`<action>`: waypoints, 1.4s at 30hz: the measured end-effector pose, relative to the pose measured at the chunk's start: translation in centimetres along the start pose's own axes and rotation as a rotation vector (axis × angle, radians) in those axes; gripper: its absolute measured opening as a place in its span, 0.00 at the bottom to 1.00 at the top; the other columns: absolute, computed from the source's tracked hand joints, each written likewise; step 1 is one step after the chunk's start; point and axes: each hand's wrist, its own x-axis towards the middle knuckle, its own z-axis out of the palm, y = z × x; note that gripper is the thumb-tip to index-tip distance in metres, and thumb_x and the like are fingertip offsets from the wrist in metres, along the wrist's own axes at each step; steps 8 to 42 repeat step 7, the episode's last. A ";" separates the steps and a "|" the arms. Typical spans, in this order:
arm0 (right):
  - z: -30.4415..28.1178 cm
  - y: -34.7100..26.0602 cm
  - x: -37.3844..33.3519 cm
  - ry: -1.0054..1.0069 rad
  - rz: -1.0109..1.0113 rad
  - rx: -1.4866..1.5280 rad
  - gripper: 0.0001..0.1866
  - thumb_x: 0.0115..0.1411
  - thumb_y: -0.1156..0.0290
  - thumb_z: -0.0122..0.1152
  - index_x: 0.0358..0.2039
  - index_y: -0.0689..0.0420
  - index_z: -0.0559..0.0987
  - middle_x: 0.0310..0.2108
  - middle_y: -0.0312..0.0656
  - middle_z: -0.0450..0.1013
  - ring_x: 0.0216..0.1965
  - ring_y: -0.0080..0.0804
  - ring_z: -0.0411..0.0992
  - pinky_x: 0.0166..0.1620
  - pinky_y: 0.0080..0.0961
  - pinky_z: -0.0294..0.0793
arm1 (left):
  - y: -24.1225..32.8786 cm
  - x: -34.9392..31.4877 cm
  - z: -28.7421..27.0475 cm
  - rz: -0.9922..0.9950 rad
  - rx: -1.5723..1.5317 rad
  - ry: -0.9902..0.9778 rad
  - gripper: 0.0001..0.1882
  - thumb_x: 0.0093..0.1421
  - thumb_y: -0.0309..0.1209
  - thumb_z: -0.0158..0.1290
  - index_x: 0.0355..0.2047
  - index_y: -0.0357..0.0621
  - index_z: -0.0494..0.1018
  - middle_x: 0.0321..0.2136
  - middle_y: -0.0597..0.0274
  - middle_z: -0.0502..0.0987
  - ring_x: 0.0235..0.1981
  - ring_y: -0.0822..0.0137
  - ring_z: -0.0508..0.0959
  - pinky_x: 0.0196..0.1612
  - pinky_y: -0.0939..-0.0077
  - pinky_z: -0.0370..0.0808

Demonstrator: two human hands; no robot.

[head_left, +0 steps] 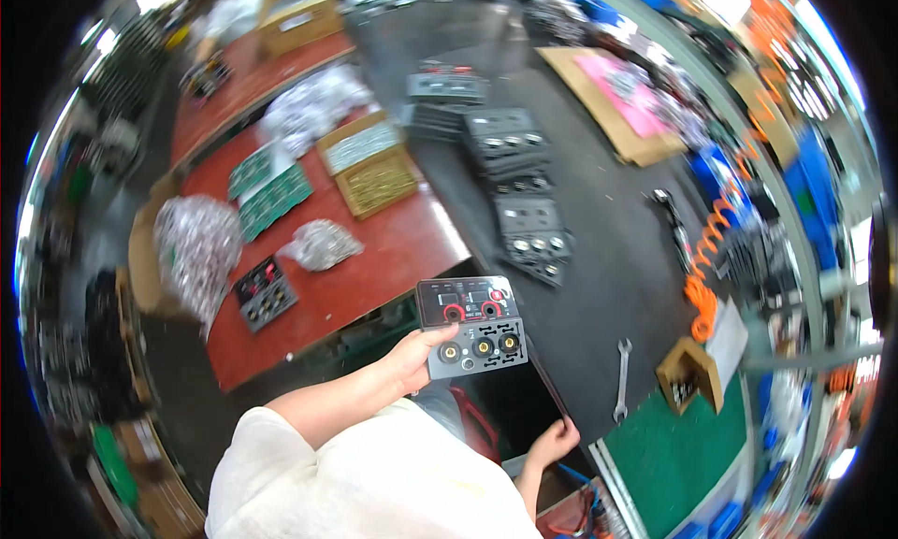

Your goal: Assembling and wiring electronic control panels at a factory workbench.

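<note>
My left hand (412, 359) grips a terminal panel (474, 329) by its left side, thumb on the front. The panel's upper part is glossy black with red rings; its lower grey block carries a row of round brass-centred terminals. It is held in front of my body, over the gap between two tables. My right hand (558, 440) is at the near edge of the dark table (589, 287), its fingers curled in; whatever they hold there is too small to make out. Similar grey panels (528, 226) stand in a stacked row on the dark table.
On the red table (346, 291) lie another panel (265, 294), green circuit boards (271, 198), bagged parts (323, 244) and a carton of brass pieces (376, 182). A wrench (623, 380), a small cardboard box (689, 375) and an orange coiled hose (700, 301) are at right.
</note>
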 end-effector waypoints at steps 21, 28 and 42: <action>8.1 -26.0 -12.8 -1.080 -0.854 0.431 0.14 0.54 0.73 0.62 0.42 0.54 0.77 0.39 0.41 0.72 0.38 0.41 0.70 0.43 0.34 0.70 | 3.3 -11.5 -11.7 0.349 -0.256 0.169 0.20 0.61 0.34 0.50 0.50 0.35 0.67 0.45 0.51 0.74 0.45 0.58 0.76 0.50 0.61 0.73; 8.1 -26.0 -12.8 -1.080 -0.854 0.431 0.14 0.54 0.73 0.62 0.42 0.54 0.77 0.39 0.41 0.72 0.38 0.41 0.70 0.43 0.34 0.70 | 3.3 -11.5 -11.7 0.349 -0.256 0.169 0.20 0.61 0.34 0.50 0.50 0.35 0.67 0.45 0.51 0.74 0.45 0.58 0.76 0.50 0.61 0.73; 8.1 -26.0 -12.8 -1.080 -0.854 0.431 0.14 0.54 0.73 0.62 0.42 0.54 0.77 0.39 0.41 0.72 0.38 0.41 0.70 0.43 0.34 0.70 | 3.3 -11.5 -11.7 0.349 -0.256 0.169 0.20 0.61 0.34 0.50 0.50 0.35 0.67 0.45 0.51 0.74 0.45 0.58 0.76 0.50 0.61 0.73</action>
